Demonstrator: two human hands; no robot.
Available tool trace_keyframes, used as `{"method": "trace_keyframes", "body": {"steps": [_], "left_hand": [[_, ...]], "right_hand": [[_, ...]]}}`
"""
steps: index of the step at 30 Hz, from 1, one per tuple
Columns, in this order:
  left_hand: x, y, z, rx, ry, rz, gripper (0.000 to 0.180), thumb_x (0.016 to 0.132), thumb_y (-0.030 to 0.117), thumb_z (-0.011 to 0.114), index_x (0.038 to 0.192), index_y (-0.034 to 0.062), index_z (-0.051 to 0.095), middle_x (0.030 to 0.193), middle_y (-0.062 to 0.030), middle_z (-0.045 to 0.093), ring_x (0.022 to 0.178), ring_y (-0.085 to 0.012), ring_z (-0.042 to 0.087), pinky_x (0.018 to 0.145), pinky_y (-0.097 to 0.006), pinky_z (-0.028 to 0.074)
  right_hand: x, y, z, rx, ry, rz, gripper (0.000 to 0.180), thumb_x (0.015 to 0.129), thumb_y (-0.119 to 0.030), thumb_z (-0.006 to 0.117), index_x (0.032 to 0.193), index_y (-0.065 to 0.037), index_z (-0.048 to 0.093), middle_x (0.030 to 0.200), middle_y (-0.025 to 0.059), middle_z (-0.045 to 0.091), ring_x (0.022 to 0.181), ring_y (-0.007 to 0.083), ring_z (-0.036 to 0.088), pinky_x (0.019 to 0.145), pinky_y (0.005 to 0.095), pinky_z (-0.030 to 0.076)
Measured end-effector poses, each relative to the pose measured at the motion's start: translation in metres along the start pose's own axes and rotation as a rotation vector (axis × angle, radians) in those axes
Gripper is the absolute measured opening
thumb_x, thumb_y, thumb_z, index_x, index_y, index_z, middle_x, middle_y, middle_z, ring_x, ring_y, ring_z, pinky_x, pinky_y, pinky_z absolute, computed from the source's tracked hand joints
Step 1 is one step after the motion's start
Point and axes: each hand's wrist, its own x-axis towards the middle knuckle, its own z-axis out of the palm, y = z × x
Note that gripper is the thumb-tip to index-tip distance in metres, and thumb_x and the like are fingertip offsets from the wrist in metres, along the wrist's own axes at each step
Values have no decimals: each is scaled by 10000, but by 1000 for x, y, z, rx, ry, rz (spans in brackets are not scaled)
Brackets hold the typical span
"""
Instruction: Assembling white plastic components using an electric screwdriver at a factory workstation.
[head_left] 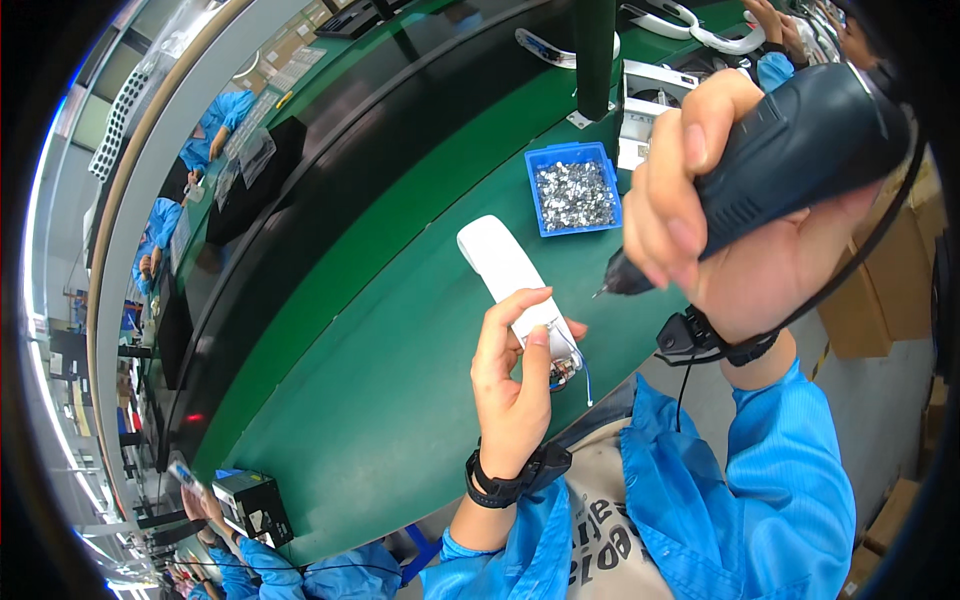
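My left hand [515,360] is closed around a long white plastic housing [505,268] with a rounded far end. At the housing's near end, small electronic parts [564,371] and thin wires show, one wire hanging loose. The thumb presses on top of the housing, over the table. Raised at the upper right, my right hand [690,190] grips a black electric screwdriver [800,150]. Its bit points down and left, apart from the housing. Between the two hands and farther off, a blue tray [532,200] holds many small shiny metal pieces.
A green work table [370,410] curves beside a dark conveyor belt [350,130]. A dark post [595,60] stands behind the tray, near a white device [650,100]. A black box [255,505] sits at the lower left. Co-workers in blue sit around; cardboard boxes [880,280] stand at right.
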Motion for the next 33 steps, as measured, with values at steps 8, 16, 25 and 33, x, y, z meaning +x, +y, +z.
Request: {"method": "trace_keyframes", "body": {"steps": [8,16,25,33], "left_hand": [[-1,-10,-3,3,65,34,297,1066,7,526,1353,22,598,952,-70,700,850,-109,690,753,-271,551],[-2,-18,-7,44,54,79,306,1057,23,566,1362,19,592,799,-16,620,735,-85,648,690,-267,536],[-2,-17,-7,61,54,87,319,1057,9,556,1375,19,581,810,-28,642,749,-97,668,672,-261,526],[-1,-11,-4,140,78,128,329,1039,-25,533,1364,14,566,920,-67,719,789,-96,671,681,-264,518]], "right_hand": [[17,17,33,129,-223,87,900,858,-880,560,1060,-3,558,754,152,622,574,214,604,506,335,509],[4,46,27,207,-136,65,936,808,-904,584,999,12,590,740,172,634,576,223,612,501,328,506],[2,45,30,179,-92,143,891,831,-884,568,903,4,590,695,154,628,549,212,599,495,320,502],[5,50,37,154,-51,214,864,850,-866,554,817,-3,589,655,138,624,524,203,588,490,313,499]]}}
